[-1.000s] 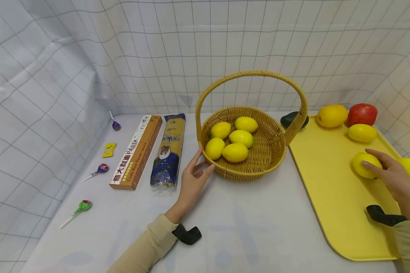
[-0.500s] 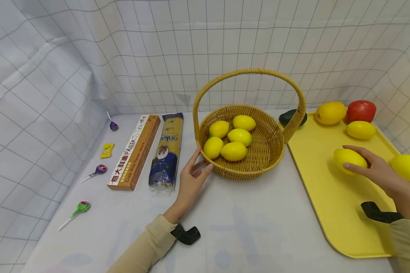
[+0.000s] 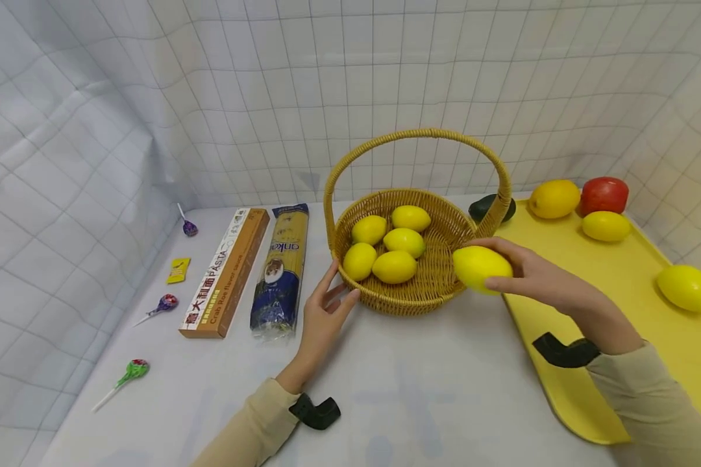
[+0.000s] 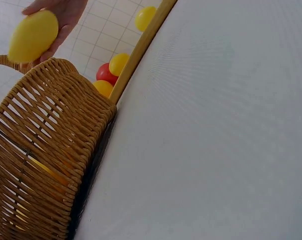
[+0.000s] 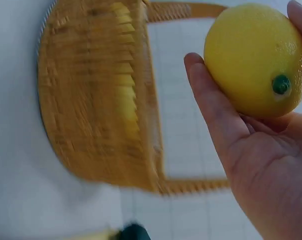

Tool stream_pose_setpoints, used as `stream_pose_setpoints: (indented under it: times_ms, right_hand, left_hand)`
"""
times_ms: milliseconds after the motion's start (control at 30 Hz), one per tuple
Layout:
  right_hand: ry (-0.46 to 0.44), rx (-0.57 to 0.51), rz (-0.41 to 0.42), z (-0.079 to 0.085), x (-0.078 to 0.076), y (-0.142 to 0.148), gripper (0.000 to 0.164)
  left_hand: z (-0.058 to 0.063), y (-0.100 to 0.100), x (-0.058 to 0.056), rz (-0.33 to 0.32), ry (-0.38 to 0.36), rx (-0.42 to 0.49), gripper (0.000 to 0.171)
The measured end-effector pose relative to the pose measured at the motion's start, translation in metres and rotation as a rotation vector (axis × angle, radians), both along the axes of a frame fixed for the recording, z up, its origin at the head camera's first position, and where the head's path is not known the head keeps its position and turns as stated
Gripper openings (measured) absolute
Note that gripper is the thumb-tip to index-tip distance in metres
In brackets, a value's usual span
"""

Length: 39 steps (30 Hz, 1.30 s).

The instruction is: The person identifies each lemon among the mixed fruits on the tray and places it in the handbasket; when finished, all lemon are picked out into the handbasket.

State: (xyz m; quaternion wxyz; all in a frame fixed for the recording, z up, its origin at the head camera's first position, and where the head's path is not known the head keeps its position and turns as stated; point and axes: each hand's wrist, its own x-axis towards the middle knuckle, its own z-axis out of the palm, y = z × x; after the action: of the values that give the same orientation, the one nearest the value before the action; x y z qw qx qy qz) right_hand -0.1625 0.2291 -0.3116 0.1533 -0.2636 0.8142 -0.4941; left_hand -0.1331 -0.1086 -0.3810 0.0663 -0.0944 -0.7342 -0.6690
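A lemon [image 3: 481, 268] is gripped between the thumb and fingers of my right hand [image 3: 546, 280], at the right rim of the wicker basket [image 3: 405, 307]. In the right wrist view the green stem end of this lemon [image 5: 253, 60] faces the camera. My left hand [image 3: 320, 324] touches the basket's front left side with thumb and fingers spread against its outside. Several lemons [image 3: 394, 267] lie in the left part of the basket, under its tall arched handle [image 3: 417, 133]. The left wrist view shows the woven wall [image 4: 51, 130] up close; the left hand is out of that frame.
On the right, a yellow tray [image 3: 566, 259] bears lemons [image 3: 688, 288], a yellow-orange fruit [image 3: 553, 198] and a red fruit [image 3: 604, 196]. An avocado [image 3: 483, 208] lies behind the handle. Leftward are a noodle packet [image 3: 280, 269], a pasta box [image 3: 224, 272], lollipops [image 3: 135, 370] and a yellow sweet [image 3: 178, 270].
My right hand has lifted a lemon off the tray and carried it left to the basket's right rim. My left hand stays at the basket. The head view has shifted slightly.
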Motion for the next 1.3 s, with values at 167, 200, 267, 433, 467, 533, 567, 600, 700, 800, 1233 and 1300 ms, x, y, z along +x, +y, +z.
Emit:
stream_pose_setpoints:
  times_ms: [167,200,267,433,467,533,567,600,700,800,1233,1300]
  right_hand:
    - [-0.122,0.027,0.050,-0.016,-0.030,-0.041,0.053]
    - [-0.132,0.042,0.055,-0.018,-0.035,-0.046,0.054]
    - [-0.136,0.077,0.080,-0.022,-0.042,-0.055,0.057]
    - [-0.131,0.196,0.237,-0.030,-0.056,-0.070,0.061]
    - [-0.134,0.212,0.279,-0.031,-0.059,-0.072,0.060]
    - [-0.136,0.235,0.348,-0.033,-0.063,-0.075,0.059]
    - [-0.137,0.240,0.379,-0.033,-0.065,-0.075,0.058]
    - [-0.143,0.245,0.404,-0.033,-0.066,-0.074,0.057]
    - [-0.114,0.274,0.459,-0.032,-0.070,-0.070,0.053]
    - [-0.075,0.286,0.505,-0.030,-0.074,-0.064,0.042]
    - [0.134,0.322,0.286,-0.016,-0.072,-0.042,0.023]
    - [0.163,0.312,0.240,-0.015,-0.066,-0.035,0.021]
  left_hand:
    - [-0.004,0.002,-0.001,-0.002,0.003,0.013,0.063]
    - [-0.004,0.003,-0.002,-0.005,0.004,0.013,0.063]
    - [-0.006,0.004,-0.003,-0.010,0.004,0.013,0.064]
    - [-0.007,0.004,-0.001,-0.005,0.005,-0.003,0.063]
    - [-0.006,0.003,-0.001,-0.002,0.007,-0.006,0.063]
    - [-0.006,0.003,0.000,0.001,0.005,-0.005,0.063]
    - [-0.006,0.003,0.000,0.000,0.007,-0.004,0.063]
    - [-0.006,0.003,0.000,0.000,0.009,-0.005,0.063]
    - [-0.007,0.004,0.000,0.000,0.013,-0.007,0.063]
    - [-0.007,0.005,-0.001,0.001,0.017,-0.006,0.064]
    - [-0.006,0.005,-0.002,-0.005,0.011,0.019,0.064]
    - [-0.005,0.005,-0.001,0.000,0.013,0.016,0.064]
